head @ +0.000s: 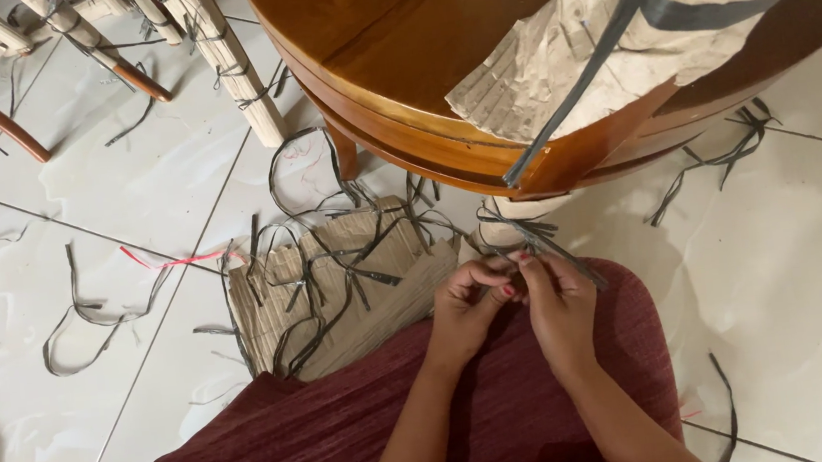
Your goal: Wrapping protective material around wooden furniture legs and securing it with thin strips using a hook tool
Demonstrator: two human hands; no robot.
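A dark strap (543, 243) runs between both hands, just below the rim of the round wooden tabletop (392, 32) and above the person's maroon lap (350, 428). The left hand (468, 306) pinches the strap with its fingertips curled in, red nails showing. The right hand (559, 307) meets it, fingers pressed against the same strap, so the two hands touch at the tips. The strap's far end leads up and left toward a pale wrapped leg (510, 216) under the tabletop.

Just left of the hands, a piece of corrugated cardboard (357, 296) lies on the floor, partly under the maroon cloth, with loose dark strips (313, 260) tangled over it. On the tabletop sits a bundle of crumpled cardboard (614, 41) bound by a grey band (587, 73) that hangs over the edge. More cut strips (88, 322) lie scattered on the white tiled floor (785, 255), and a red one (173, 259) among them. Chair legs (235, 67) wrapped in cardboard stand at the upper left.
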